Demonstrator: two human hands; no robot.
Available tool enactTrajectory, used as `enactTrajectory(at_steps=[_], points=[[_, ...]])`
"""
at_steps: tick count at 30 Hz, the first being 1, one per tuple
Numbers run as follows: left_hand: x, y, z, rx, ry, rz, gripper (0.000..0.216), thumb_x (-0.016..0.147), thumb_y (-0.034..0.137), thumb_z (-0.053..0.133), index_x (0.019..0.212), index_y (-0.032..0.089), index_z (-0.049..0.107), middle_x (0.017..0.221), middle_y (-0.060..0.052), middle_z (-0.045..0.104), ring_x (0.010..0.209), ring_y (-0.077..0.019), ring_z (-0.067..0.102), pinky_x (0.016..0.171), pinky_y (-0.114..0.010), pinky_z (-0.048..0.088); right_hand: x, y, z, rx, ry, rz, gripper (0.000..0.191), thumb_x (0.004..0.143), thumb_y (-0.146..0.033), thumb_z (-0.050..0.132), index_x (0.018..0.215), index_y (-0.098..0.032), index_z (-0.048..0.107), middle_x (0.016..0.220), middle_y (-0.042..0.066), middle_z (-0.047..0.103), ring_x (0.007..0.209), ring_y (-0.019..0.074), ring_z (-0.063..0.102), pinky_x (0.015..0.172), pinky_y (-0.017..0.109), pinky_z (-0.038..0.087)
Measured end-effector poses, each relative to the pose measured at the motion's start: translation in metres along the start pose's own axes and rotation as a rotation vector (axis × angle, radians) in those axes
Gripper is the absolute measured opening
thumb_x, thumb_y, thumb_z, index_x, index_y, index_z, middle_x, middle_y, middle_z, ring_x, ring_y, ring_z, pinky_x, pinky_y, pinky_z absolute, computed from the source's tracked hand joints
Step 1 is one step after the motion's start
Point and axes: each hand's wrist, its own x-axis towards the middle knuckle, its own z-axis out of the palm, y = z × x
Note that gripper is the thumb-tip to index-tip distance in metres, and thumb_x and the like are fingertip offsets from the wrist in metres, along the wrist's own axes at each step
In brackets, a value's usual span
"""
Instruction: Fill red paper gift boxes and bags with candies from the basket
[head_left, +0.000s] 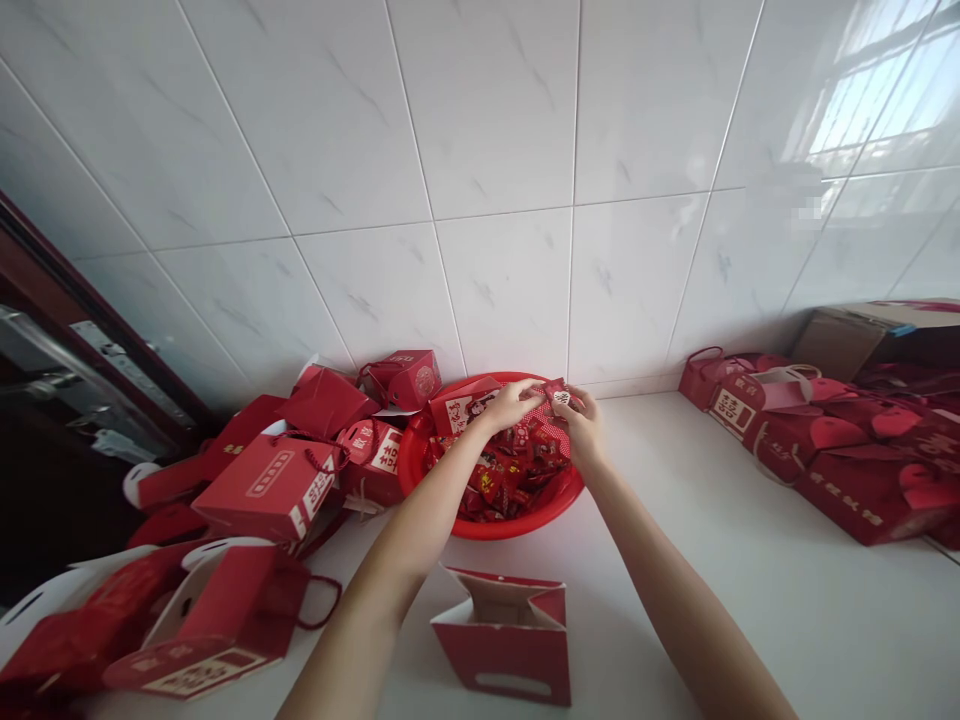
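Over the far side of a red plastic basin (pixel 491 530), my two hands meet around a small red packet (pixel 556 387) with a white label. My right hand (pixel 585 425) pinches its right side between thumb and fingers. At its left edge, the fingertips of my left hand (pixel 516 402) are closed on it. Many small red and gold wrapped sweets (pixel 499 475) fill the basin, and a red printed card box (pixel 457 412) leans inside its back left rim. Nearest me, an open red paper gift box (pixel 510 640) stands upright, its top gaping.
Red gift boxes with cord handles (pixel 262 480) are heaped at the left. More filled red boxes (pixel 817 440) line the right side beside a brown cardboard carton (pixel 847 340). A white tiled wall (pixel 502 280) rises behind the white tabletop (pixel 675 510).
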Motion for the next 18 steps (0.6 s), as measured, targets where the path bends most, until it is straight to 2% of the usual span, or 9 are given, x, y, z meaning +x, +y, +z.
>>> enactTrajectory(at_steps=[4, 6, 8, 11, 14, 18], points=[[-0.003, -0.008, -0.003, 0.436, -0.115, -0.198, 0.028, 0.089, 0.021, 0.052, 0.109, 0.019, 0.072, 0.106, -0.007, 0.075, 0.097, -0.0207, 0.068, 0.088, -0.030, 0.051, 0.001, -0.001, 0.000, 0.017, -0.019, -0.025, 0.038, 0.052, -0.031, 0.079, 0.080, -0.022, 0.056, 0.072, -0.003, 0.066, 0.063, 0.0159, 0.065, 0.063, 0.030, 0.055], [-0.005, -0.015, -0.002, 0.525, -0.198, -0.276, 0.019, 0.083, 0.021, 0.058, 0.092, 0.020, 0.075, 0.095, -0.007, 0.076, 0.089, -0.0220, 0.069, 0.083, -0.030, 0.052, 0.000, -0.002, 0.000, 0.013, -0.031, -0.019, 0.037, 0.051, -0.030, 0.079, 0.077, -0.022, 0.054, 0.070, -0.003, 0.066, 0.063, 0.0156, 0.066, 0.063, 0.030, 0.055], [-0.005, -0.020, 0.000, 0.557, -0.263, -0.309, 0.012, 0.076, 0.023, 0.064, 0.082, 0.021, 0.074, 0.092, -0.007, 0.077, 0.085, -0.0231, 0.069, 0.080, -0.030, 0.052, -0.001, -0.002, 0.000, 0.005, -0.040, -0.013, 0.036, 0.052, -0.029, 0.079, 0.076, -0.021, 0.053, 0.072, -0.002, 0.068, 0.063, 0.0152, 0.065, 0.063, 0.030, 0.054], [-0.006, -0.023, 0.006, 0.584, -0.319, -0.314, 0.016, 0.069, 0.022, 0.069, 0.085, 0.022, 0.073, 0.097, -0.007, 0.077, 0.086, -0.0236, 0.069, 0.078, -0.030, 0.052, -0.003, -0.004, 0.000, -0.005, -0.059, -0.008, 0.032, 0.054, -0.028, 0.076, 0.076, -0.021, 0.054, 0.077, 0.000, 0.071, 0.063, 0.0146, 0.064, 0.063, 0.029, 0.054], [-0.006, -0.023, 0.011, 0.577, -0.317, -0.286, 0.025, 0.064, 0.017, 0.068, 0.089, 0.021, 0.072, 0.098, -0.007, 0.076, 0.085, -0.0230, 0.068, 0.074, -0.028, 0.051, -0.005, -0.005, 0.002, -0.002, -0.058, -0.002, 0.029, 0.055, -0.026, 0.072, 0.076, -0.022, 0.054, 0.076, 0.001, 0.072, 0.064, 0.0149, 0.064, 0.062, 0.029, 0.054], [-0.006, -0.022, 0.013, 0.515, -0.288, -0.249, 0.022, 0.059, 0.009, 0.064, 0.077, 0.018, 0.072, 0.083, -0.004, 0.075, 0.075, -0.0184, 0.065, 0.064, -0.024, 0.047, -0.006, -0.006, 0.003, -0.007, -0.059, 0.015, 0.028, 0.055, -0.027, 0.069, 0.078, -0.022, 0.055, 0.076, 0.001, 0.072, 0.066, 0.0160, 0.065, 0.062, 0.029, 0.054]])
